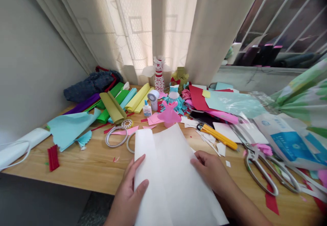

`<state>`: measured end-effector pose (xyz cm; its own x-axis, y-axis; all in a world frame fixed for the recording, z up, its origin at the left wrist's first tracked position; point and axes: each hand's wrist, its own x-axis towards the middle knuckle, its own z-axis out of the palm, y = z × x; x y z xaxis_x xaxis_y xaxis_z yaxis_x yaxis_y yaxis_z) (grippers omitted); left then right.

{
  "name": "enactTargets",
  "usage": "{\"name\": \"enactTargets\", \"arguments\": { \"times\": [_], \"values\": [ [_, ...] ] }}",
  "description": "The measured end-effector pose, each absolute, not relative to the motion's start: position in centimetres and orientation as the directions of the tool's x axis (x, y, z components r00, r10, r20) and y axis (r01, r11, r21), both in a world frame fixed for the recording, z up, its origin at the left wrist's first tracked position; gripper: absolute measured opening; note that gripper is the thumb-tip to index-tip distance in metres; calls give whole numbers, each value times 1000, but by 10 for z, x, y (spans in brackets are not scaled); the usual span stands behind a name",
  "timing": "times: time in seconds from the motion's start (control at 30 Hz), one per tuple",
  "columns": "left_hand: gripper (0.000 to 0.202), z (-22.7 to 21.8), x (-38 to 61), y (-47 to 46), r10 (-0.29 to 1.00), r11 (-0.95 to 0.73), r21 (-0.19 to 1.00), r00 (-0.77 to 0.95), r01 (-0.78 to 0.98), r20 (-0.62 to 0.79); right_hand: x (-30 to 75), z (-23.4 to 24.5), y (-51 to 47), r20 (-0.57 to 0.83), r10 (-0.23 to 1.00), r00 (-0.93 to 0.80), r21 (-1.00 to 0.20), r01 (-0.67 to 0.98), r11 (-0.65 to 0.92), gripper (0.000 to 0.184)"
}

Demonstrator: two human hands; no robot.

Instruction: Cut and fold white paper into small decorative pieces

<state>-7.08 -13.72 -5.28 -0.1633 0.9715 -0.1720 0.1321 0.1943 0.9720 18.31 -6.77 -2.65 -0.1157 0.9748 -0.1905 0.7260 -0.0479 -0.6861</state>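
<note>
Between my two hands is a large sheet of white paper (178, 175), its left part folded over into a flap. My left hand (131, 188) grips the folded left edge, thumb on top and fingers along the side. On the right edge my right hand (208, 168) pinches the sheet, thumb above and the other fingers partly hidden beneath. Just past the paper stands a small pink paper dress (170, 114). A roll of tape (116, 137) lies left of the sheet, and another ring (130, 143) is partly covered by it.
Large scissors (255, 154) and a yellow utility knife (219, 136) lie to the right, among paper scraps. A glue bottle (147, 109) and a small white fan (153, 99) stand behind. Rolled coloured papers (113, 108) lie at left, near a white power strip (28, 144).
</note>
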Motion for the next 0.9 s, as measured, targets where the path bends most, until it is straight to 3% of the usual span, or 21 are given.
{"name": "enactTargets", "arguments": {
  "times": [0.13, 0.23, 0.37, 0.43, 0.47, 0.57, 0.6, 0.67, 0.73, 0.8, 0.87, 0.9],
  "values": [
    [65, -57, -75, -141, 969, 188, 967, -193, 170, -154, 183, -22, -76, -118, 971, -208, -745, 665, 51, 25],
    [61, -49, -77, -139, 957, 161, 943, -281, 292, -76, 176, -15, -79, -67, 969, -236, -807, 584, 86, 27],
    [47, -42, -69, -136, 949, 96, 888, -310, 449, 54, 147, -4, -85, 44, 912, -407, -928, 323, 188, 22],
    [48, -41, -61, -136, 959, 65, 907, -277, 417, 58, 125, -5, -91, 45, 868, -494, -973, 174, 150, 15],
    [50, -40, -57, -137, 968, 53, 931, -248, 360, 41, 113, -7, -95, 13, 842, -540, -986, 135, 102, 20],
    [54, -35, -52, -138, 992, 34, 989, -122, 144, -16, 88, -14, -101, -7, 812, -583, -978, 174, 117, 85],
    [53, -31, -54, -136, 997, 33, 994, -72, 105, -26, 85, -15, -101, -16, 829, -559, -970, 210, 123, 91],
    [49, -20, -68, -124, 998, 23, 992, 49, 127, -30, 88, -13, -97, -56, 867, -495, -952, 289, 103, 84],
    [44, -5, -93, -100, 1000, 2, 973, -17, 233, 2, 100, -8, -90, -121, 867, -483, -929, 363, 72, 78],
    [43, 8, -122, -64, 933, -82, 853, -262, 516, 249, 118, -1, -83, -176, 810, -559, -907, 411, 86, 78],
    [49, 16, -148, -25, 884, 47, 491, -265, 870, 386, 137, 4, -77, -228, 755, -614, -888, 450, 97, 78],
    [52, 17, -158, -8, 889, 74, 417, -250, 906, 385, 145, 6, -75, -252, 739, -625, -877, 471, 99, 77]
  ]
}}
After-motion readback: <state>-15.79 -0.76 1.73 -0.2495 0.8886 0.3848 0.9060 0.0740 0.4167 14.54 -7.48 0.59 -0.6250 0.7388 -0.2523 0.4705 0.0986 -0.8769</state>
